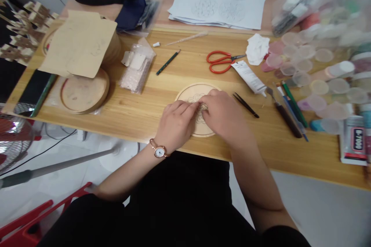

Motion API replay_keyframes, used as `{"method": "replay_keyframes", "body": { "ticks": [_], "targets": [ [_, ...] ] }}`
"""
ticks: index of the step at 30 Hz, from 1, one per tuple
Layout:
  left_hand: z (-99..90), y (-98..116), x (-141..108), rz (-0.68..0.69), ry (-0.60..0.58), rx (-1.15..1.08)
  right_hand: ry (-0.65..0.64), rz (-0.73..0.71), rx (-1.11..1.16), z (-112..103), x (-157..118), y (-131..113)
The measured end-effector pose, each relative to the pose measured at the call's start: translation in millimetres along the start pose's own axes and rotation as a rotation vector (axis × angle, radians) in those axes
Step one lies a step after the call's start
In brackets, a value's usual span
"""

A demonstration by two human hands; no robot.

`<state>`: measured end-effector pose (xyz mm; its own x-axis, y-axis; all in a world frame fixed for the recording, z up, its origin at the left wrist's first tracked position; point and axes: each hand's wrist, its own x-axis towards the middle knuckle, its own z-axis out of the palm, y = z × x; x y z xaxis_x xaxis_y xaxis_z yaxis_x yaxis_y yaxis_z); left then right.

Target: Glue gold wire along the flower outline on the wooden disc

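Note:
A round wooden disc point(207, 131) with a line-drawn floral pattern lies near the table's front edge. My left hand point(176, 121), a watch on its wrist, rests on the disc's left side with its fingers together. Over the pattern's right side, my right hand point(222, 114) is curled, thumb and fingers bent inward. The fingertips of both hands meet near the middle of the drawing. Whatever lies between them is hidden or too small to make out. Black tweezers point(245, 105) lie just right of the disc.
Red-handled scissors point(222, 61), a white tube point(249, 77) and a pencil point(168, 62) lie beyond the disc. Many small pots point(319, 87) crowd the right. Printed sheets point(218, 2) lie at the back. A round wooden tray point(84, 90) stands left.

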<state>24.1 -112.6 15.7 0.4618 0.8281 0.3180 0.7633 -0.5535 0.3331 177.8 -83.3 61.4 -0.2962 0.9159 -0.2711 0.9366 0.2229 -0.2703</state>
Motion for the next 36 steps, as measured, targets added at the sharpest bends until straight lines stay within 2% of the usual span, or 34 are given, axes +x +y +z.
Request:
{"method": "replay_keyframes", "body": {
  "ticks": [9,12,15,18,22,24,26,30,32,34,36],
  "targets": [
    [-5.8,-10.4,4.3,-0.110,-0.107,-0.205,-0.007,0.009,0.054,1.1,3.5,1.7],
    [-5.8,-19.1,8.2,-0.087,-0.129,-0.258,-0.001,0.009,0.071,2.3,4.8,3.6],
    [-9.8,-30.2,16.7,-0.019,-0.119,-0.306,0.012,0.023,0.082,3.5,5.6,6.7],
    [-17.8,-45.4,30.0,0.096,-0.110,-0.223,0.081,0.049,0.123,4.5,7.2,11.1],
    [-24.1,-71.0,49.5,0.406,-0.111,0.013,0.176,0.120,0.182,5.2,12.3,16.6],
    [-21.9,-82.3,56.6,0.562,-0.124,0.046,0.213,0.163,0.217,6.0,15.2,18.9],
    [-16.6,-90.1,60.5,0.657,-0.118,0.005,0.257,0.195,0.259,7.5,17.8,21.8],
    [-5.0,-95.9,58.8,0.678,-0.066,-0.059,0.414,0.228,0.296,8.8,24.2,32.4],
    [-1.8,-96.1,54.7,0.656,-0.058,-0.030,0.487,0.231,0.240,3.9,30.6,38.9],
    [-1.3,-95.8,50.2,0.637,-0.052,0.002,0.489,0.208,0.078,-6.3,40.9,43.5],
    [-3.2,-95.1,46.4,0.622,-0.047,0.022,0.406,0.187,-0.180,-19.6,55.2,45.2]
  ]
}}
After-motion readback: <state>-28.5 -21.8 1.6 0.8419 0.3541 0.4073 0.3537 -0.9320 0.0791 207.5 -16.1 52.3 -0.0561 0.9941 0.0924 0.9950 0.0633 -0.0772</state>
